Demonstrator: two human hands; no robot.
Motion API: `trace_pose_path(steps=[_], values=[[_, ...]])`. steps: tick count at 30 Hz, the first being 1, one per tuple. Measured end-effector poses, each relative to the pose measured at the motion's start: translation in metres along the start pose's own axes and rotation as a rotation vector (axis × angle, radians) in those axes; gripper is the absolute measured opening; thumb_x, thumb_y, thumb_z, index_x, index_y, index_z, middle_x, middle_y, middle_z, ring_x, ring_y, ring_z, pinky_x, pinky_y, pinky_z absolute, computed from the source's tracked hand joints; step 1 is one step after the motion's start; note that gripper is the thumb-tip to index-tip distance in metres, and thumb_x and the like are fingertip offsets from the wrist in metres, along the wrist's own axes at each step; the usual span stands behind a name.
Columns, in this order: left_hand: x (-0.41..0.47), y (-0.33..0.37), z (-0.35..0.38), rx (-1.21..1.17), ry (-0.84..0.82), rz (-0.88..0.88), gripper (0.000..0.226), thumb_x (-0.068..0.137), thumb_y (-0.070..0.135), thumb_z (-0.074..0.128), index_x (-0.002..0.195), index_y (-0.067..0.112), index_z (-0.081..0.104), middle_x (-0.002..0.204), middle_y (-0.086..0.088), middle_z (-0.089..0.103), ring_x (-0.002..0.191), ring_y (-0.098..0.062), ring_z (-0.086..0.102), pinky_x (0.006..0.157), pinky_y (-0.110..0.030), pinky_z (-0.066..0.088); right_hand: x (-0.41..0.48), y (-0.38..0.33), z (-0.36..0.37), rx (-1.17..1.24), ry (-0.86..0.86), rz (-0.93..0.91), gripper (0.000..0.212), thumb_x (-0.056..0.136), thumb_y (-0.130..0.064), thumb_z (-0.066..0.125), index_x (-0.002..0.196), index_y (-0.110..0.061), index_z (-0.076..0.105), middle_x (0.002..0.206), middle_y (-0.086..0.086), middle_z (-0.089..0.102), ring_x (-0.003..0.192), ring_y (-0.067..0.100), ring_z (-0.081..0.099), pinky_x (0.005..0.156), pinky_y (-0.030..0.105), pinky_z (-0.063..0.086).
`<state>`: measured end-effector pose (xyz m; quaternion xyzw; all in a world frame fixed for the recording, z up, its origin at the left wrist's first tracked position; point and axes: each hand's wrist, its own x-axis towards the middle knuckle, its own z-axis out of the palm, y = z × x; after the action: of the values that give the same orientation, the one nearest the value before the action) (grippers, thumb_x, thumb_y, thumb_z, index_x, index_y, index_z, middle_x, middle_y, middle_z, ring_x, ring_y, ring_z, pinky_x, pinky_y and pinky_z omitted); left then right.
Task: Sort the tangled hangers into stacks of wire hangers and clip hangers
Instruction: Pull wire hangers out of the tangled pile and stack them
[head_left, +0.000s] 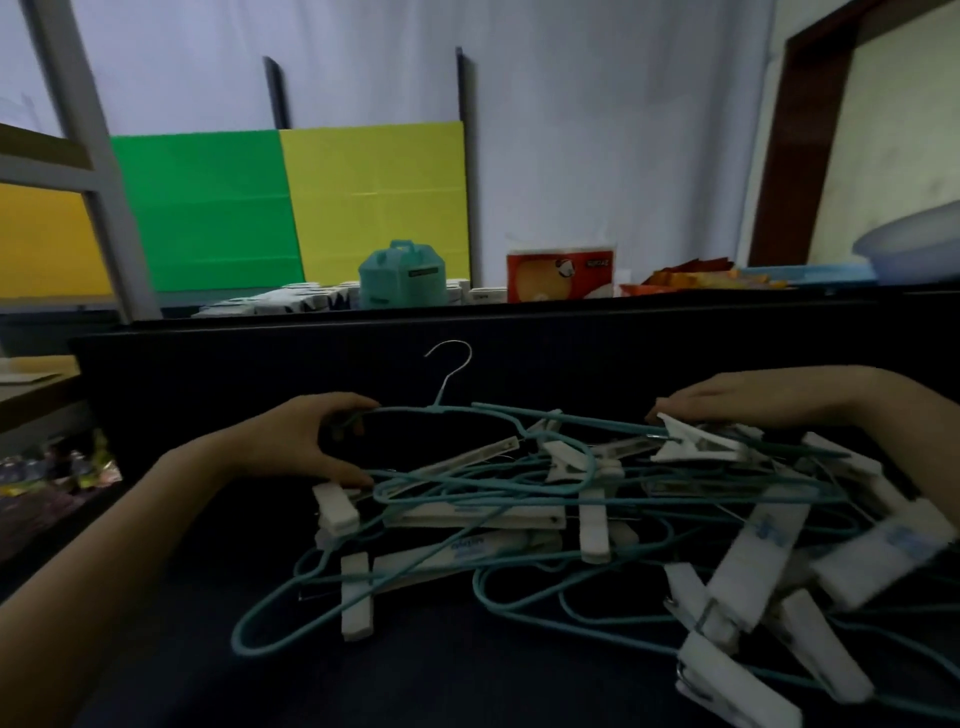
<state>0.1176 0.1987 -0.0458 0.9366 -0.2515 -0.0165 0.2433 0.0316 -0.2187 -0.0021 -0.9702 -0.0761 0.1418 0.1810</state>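
A tangled pile of hangers (571, 499) lies on the dark table (467, 675): teal wire hangers mixed with white clip hangers. My left hand (306, 441) grips the left shoulder of the topmost teal wire hanger (447, 409), whose silver hook points up and away. My right hand (737, 400) rests on the far right of the pile, fingers out flat by a white clip (691, 444). Several white clip hangers (758, 561) spill toward the near right corner.
A dark upright panel (260, 353) closes off the table's far edge. Behind it stand a teal container (402, 275), an orange-and-white box (561, 275) and snack packets (696, 278). A pale basin (914, 244) sits far right. A grey shelf frame (98, 171) rises at left.
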Motion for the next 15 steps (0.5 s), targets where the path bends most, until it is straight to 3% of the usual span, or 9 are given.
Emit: trace_pose_path(steps=[1,4,10,15], values=[[-0.001,-0.001,-0.001,-0.012,0.014,0.024,0.084,0.055,0.047,0.079,0.130,0.036,0.042,0.114,0.016,0.052,0.103,0.000,0.051,0.083,-0.012,0.039,-0.005,0.002,0.001,0.015,-0.012,0.016,0.058,0.062,-0.076,0.034,0.111,-0.048,0.050,0.107,-0.030,0.045,0.096,-0.010,0.047,0.080,0.010,0.036],[-0.006,-0.002,-0.004,-0.045,0.059,0.122,0.078,0.053,0.050,0.077,0.123,0.041,0.045,0.109,0.021,0.053,0.099,0.010,0.053,0.077,-0.006,0.042,-0.015,0.010,0.004,0.055,0.006,0.071,0.039,0.064,-0.071,0.036,0.096,-0.054,0.047,0.107,-0.029,0.043,0.103,-0.002,0.045,0.095,0.022,0.034],[-0.019,-0.007,-0.009,-0.036,0.113,0.239,0.062,0.062,0.045,0.072,0.120,0.040,0.050,0.094,0.009,0.057,0.086,0.002,0.057,0.075,-0.015,0.044,-0.027,0.035,0.010,0.143,0.003,0.079,0.050,0.061,-0.069,0.053,0.109,-0.054,0.051,0.130,-0.026,0.038,0.124,-0.002,0.033,0.108,0.029,0.029],[-0.030,-0.018,-0.017,-0.073,0.115,0.197,0.055,0.063,0.045,0.073,0.114,0.038,0.055,0.092,0.005,0.060,0.085,-0.004,0.060,0.078,-0.022,0.045,-0.027,0.045,0.014,0.193,0.091,0.053,0.038,0.060,-0.067,0.060,0.097,-0.057,0.058,0.112,-0.036,0.043,0.109,-0.011,0.038,0.099,0.022,0.031]])
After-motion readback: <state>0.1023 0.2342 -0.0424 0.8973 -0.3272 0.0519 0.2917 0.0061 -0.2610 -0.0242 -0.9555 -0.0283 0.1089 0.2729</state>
